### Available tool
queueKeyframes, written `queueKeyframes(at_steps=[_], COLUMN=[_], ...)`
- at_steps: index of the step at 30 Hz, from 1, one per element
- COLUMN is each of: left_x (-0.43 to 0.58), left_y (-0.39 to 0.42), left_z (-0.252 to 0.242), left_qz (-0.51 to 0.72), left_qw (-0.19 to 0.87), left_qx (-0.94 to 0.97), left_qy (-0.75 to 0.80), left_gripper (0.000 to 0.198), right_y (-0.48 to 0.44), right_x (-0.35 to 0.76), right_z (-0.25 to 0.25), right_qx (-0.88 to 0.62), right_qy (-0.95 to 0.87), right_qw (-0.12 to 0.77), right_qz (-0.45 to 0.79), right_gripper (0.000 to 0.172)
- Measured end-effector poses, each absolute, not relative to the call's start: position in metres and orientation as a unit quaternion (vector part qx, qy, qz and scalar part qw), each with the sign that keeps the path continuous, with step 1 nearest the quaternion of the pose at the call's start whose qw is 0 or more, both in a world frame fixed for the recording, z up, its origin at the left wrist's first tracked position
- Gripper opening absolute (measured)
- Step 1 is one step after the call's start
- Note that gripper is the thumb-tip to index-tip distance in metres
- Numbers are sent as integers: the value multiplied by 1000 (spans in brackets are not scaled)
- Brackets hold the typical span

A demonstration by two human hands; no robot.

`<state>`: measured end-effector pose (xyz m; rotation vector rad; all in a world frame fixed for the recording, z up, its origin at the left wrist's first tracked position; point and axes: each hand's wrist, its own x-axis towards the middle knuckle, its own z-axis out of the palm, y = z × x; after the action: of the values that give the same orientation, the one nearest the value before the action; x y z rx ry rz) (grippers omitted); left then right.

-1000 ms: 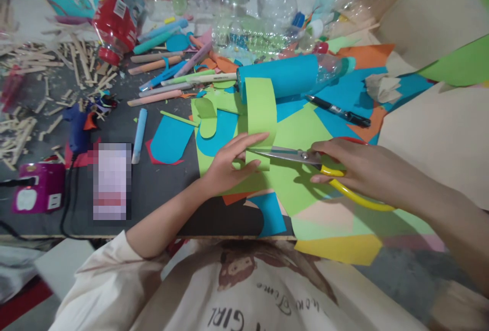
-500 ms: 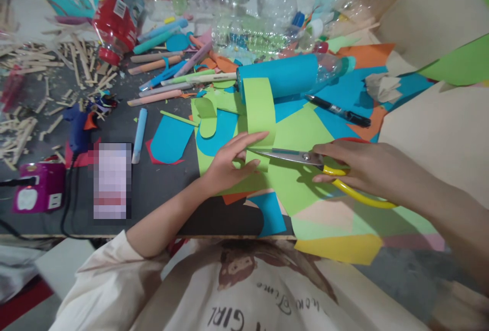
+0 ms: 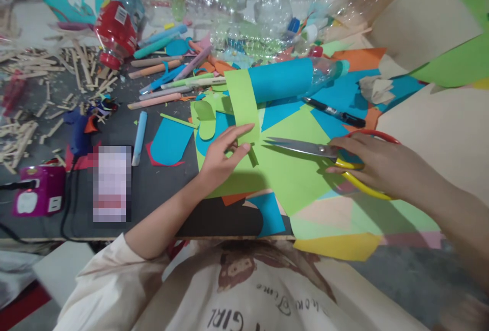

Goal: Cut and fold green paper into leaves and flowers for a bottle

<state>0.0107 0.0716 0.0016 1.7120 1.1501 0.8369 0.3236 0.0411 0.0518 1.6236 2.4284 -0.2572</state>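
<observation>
My left hand (image 3: pixel 221 155) pinches the lower end of a light green paper strip (image 3: pixel 242 102), which stands up from a large green sheet (image 3: pixel 290 168) lying on the table. My right hand (image 3: pixel 376 165) grips yellow-and-red-handled scissors (image 3: pixel 305 148), their blades shut and pointing left, a little apart from the strip. Behind the strip lies a plastic bottle wrapped in blue paper (image 3: pixel 284 79).
A black marker (image 3: pixel 330 112) lies on blue paper. Coloured markers (image 3: pixel 168 74), a blue glue gun (image 3: pixel 80 127), wooden sticks (image 3: pixel 23 117), a red-capped bottle (image 3: pixel 114 28) and clear bottles (image 3: pixel 248 10) crowd the back. A purple box (image 3: pixel 36 188) sits front left. Paper scraps overhang the table's edge (image 3: pixel 336 247).
The scissors have pulled back to the right, clear of the strip. My left hand has lifted the strip and shifted it left, so it now stands free of the sheet.
</observation>
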Motion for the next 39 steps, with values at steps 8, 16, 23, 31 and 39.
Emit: queueKeyframes(at_steps=[8,16,23,31,39], left_x=[12,17,15,10,16], left_y=[68,69,66,70,61], left_z=[13,1,4,-2,6], left_qz=[349,366,357,396,306], left_qw=[426,452,473,427,484], left_qx=[672,638,657,647,737], left_qy=[496,504,466,491,361], left_gripper=[21,16,29,28,38], right_y=[52,71,74,65,61], right_x=[366,374,287,227,221], right_z=[43,68,71,28,3], right_qx=[657,619,646,564,527], right_qy=[738,778,695,664,671], right_qw=[90,10,-140,-259,-318], right_qz=[-121,-111,-284,-417,-413], right_gripper=[37,38,42,54,57])
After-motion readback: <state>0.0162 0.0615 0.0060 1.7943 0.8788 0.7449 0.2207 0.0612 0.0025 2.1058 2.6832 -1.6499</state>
